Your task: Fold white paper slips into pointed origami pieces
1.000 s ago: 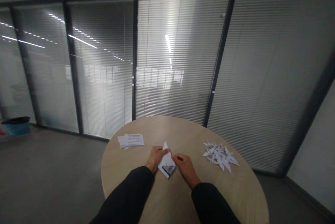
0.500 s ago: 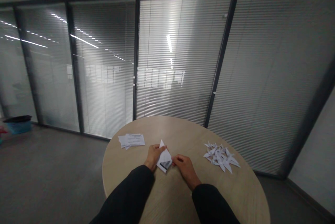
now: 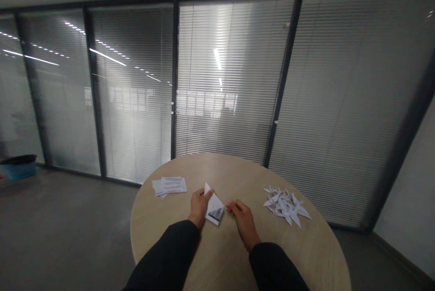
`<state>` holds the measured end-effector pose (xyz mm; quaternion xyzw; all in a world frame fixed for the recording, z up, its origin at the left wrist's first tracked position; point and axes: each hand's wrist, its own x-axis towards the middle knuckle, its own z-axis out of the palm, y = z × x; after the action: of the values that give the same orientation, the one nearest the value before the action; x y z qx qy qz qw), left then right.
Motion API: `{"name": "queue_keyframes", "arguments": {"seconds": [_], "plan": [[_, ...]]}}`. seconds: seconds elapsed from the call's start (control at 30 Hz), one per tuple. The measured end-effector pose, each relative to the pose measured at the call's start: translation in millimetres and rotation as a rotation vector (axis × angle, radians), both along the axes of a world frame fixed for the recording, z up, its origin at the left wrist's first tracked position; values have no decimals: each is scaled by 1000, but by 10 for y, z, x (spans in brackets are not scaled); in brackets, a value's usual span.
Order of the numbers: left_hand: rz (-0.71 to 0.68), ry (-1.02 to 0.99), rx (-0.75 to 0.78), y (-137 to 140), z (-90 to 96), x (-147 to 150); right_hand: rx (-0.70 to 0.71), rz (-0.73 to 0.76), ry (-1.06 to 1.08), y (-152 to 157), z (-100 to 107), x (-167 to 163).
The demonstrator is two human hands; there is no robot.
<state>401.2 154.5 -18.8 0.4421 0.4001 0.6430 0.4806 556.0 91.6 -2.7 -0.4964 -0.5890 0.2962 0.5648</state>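
Observation:
A folded sheet of white paper (image 3: 214, 207), pointed at its far end and with a dark printed patch near its near end, is held over the round table. My left hand (image 3: 200, 205) grips its left side, thumb on top. Just off the paper's right corner is my right hand (image 3: 240, 218), its fingers curled and pinched together, a narrow gap between fingertips and paper. I see nothing between those fingers. To the right of it lies a pile of folded white paper stars (image 3: 287, 207). Flat printed paper sheets (image 3: 174, 185) overlap at the table's left.
The round wooden table (image 3: 217, 164) fills the lower middle. Behind it stands a glass partition with blinds (image 3: 231, 132) and dark frames. A blue bin (image 3: 19, 171) with a black liner sits on the floor at far left.
My right hand has drawn slightly right, away from the paper's corner that it was touching. My left hand keeps its grip on the paper. The camera view has shifted a little.

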Motion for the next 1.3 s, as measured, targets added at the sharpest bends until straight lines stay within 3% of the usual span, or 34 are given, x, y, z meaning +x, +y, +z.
{"name": "queue_keyframes", "arguments": {"seconds": [0.1, 0.3, 0.53, 0.93, 1.3], "plan": [[-38, 49, 13, -55, 19, 82, 1, -73, 53, 48, -52, 3], [-69, 24, 1, -170, 81, 104, -46, 100, -77, 53, -113, -28], [-225, -1, -4, -261, 86, 216, -1, 74, -148, 81, -137, 9], [-190, -86, -76, -281, 176, 119, -26, 142, -166, 66, -89, -18], [13, -220, -102, -101, 139, -122, -49, 170, -202, -18, -19, -53]]}}
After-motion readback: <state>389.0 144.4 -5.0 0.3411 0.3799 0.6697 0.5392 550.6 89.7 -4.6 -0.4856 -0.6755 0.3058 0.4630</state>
